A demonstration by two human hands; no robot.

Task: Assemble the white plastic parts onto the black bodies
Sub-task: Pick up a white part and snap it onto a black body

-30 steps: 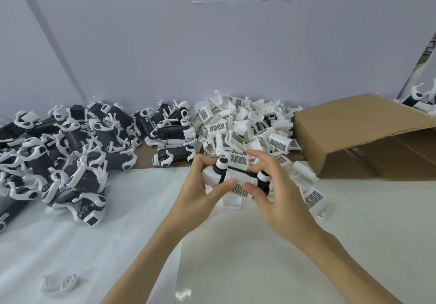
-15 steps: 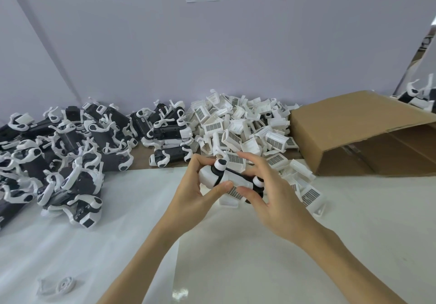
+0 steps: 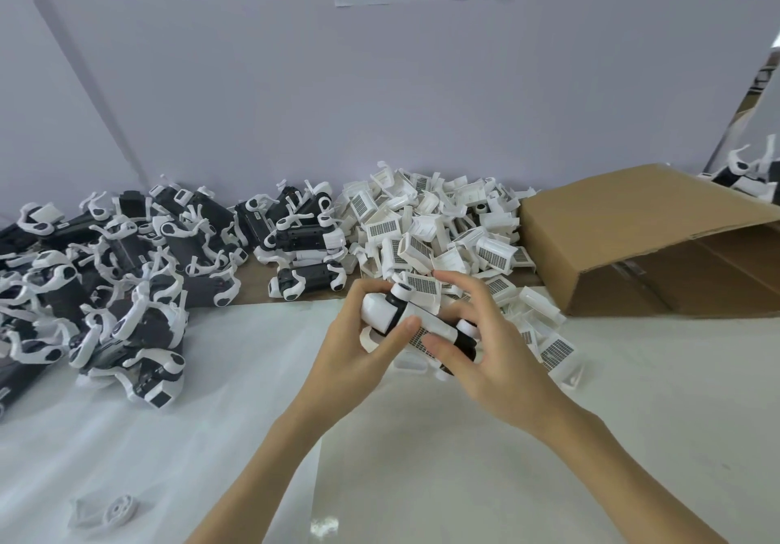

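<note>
Head view: a left hand (image 3: 358,345) and right hand (image 3: 485,349) both grasp a black body with a white plastic part (image 3: 415,324) above the white table (image 3: 633,396), just before a pile of white grilled parts (image 3: 439,231); assembled units (image 3: 126,273) lie left, a cardboard box (image 3: 641,231) right.

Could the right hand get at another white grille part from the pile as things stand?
Probably not yet: the right hand and left hand both hold the black body. The pile of white grille parts lies open just behind it, so the way is free once the grip lets go.
</note>
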